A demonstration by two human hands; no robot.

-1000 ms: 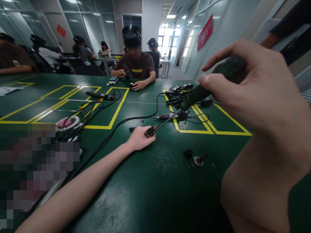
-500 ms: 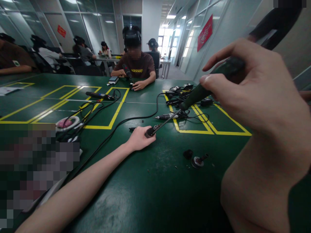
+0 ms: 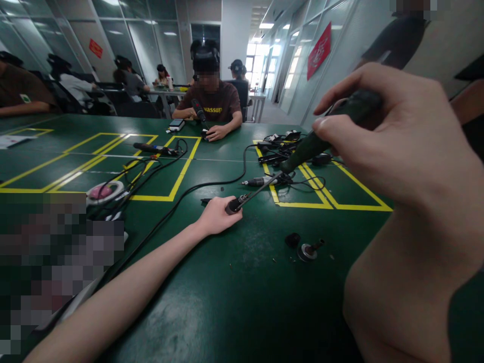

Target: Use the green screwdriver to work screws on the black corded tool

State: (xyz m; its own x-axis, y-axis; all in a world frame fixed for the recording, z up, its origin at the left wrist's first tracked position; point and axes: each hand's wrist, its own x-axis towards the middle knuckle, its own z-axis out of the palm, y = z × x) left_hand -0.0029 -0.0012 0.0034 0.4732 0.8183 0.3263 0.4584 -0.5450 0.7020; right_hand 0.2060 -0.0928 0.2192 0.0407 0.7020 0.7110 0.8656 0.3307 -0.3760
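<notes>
My right hand (image 3: pixel 397 141) is raised close to the camera and grips the dark green handle of a screwdriver (image 3: pixel 313 146). Its thin shaft slopes down to the left, and the tip meets a small black cylindrical part (image 3: pixel 233 205). My left hand (image 3: pixel 217 216) rests on the green table (image 3: pixel 234 297) and holds that part in its fingers. A black cable (image 3: pixel 181 196) runs from near my left hand across the table.
A small round metal piece with a stub (image 3: pixel 309 250) and a black cap (image 3: pixel 292 239) lie right of my left hand. Chargers and cables (image 3: pixel 287 146) are piled beyond. Another tool (image 3: pixel 153 148) lies far left. A person in a brown shirt (image 3: pixel 212 103) sits opposite, holding a tool.
My hands and the screwdriver have stayed nearly still. A person in dark clothes at the upper right has moved across the background.
</notes>
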